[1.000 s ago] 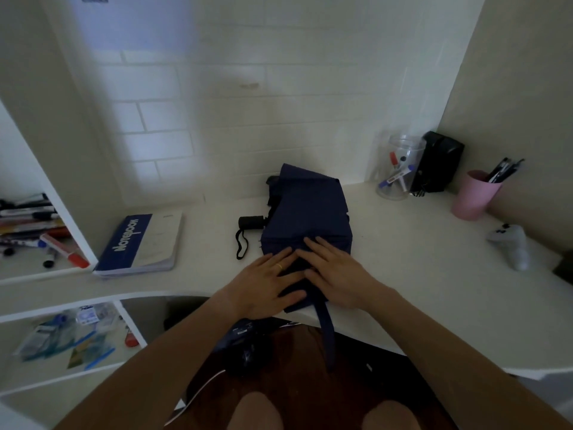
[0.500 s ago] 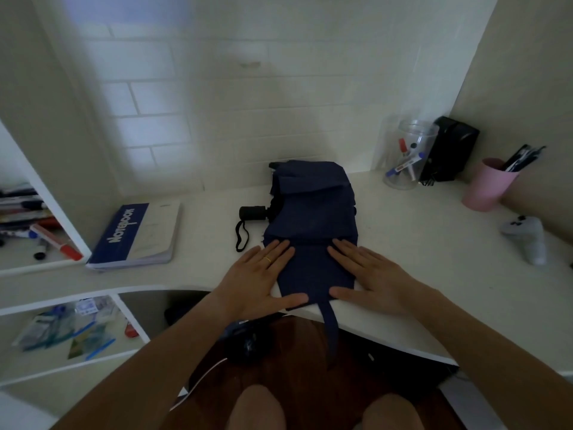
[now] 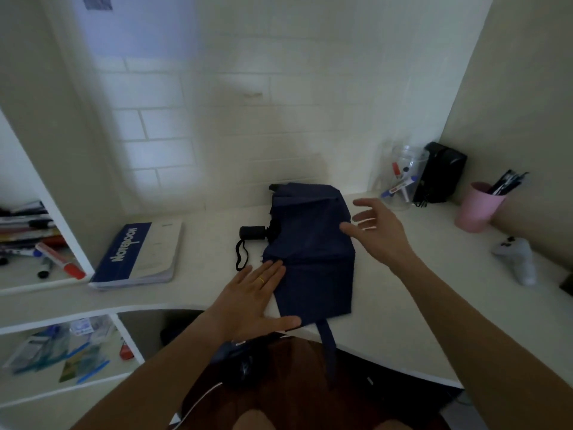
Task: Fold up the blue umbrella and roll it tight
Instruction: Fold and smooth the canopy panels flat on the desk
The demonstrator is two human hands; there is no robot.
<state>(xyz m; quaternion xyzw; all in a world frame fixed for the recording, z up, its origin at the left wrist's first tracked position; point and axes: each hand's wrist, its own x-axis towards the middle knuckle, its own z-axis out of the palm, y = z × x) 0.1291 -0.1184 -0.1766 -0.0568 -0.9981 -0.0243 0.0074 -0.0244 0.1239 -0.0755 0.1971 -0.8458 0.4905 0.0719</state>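
At centre frame, a blue umbrella [image 3: 313, 256] lies flattened on a white desk [image 3: 403, 305], its strap [image 3: 328, 342] hanging over the near edge.

Left hand [image 3: 254, 301] presses its lower-left edge, fingers flat and together; right hand [image 3: 376, 231] hovers above, fingers spread, gripping nothing. With only 1 hand pinning it, the fabric could likely spring open or slide when rolling starts.

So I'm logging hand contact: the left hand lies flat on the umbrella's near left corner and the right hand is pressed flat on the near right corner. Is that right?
Not quite. In the head view the right hand is lifted, open, over the umbrella's far right edge. The left hand does lie flat on the near left corner.
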